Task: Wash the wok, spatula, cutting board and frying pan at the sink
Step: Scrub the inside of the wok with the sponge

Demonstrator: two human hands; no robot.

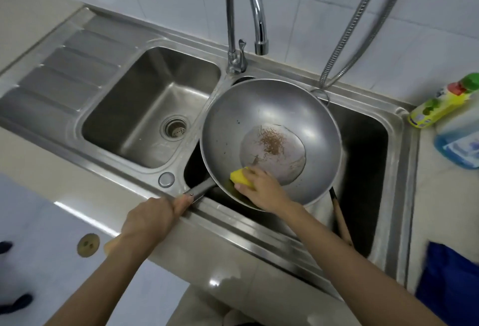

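Wok (pixel 269 118) is held tilted over the right sink basin (pixel 368 144). Handle (pixel 201 189) is gripped by left hand (pixel 153 215); yellow sponge (pixel 241 177) is pressed to the inner wall by right hand (pixel 264 191). Judged rigid, heavy, slippery when wet; handle offers the best hold.

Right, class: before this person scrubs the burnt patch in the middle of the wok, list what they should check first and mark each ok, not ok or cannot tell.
1. Wok steadied: ok, the left hand grips its handle.
2. Sponge in hand: ok, the right hand presses it on the near inner wall.
3. Sponge on the brown residue: not ok, it sits short of it.
4. Water running from the tap: not ok, no stream shows.
5. Detergent on the sponge: cannot tell.
6. Wok over the right basin: ok.
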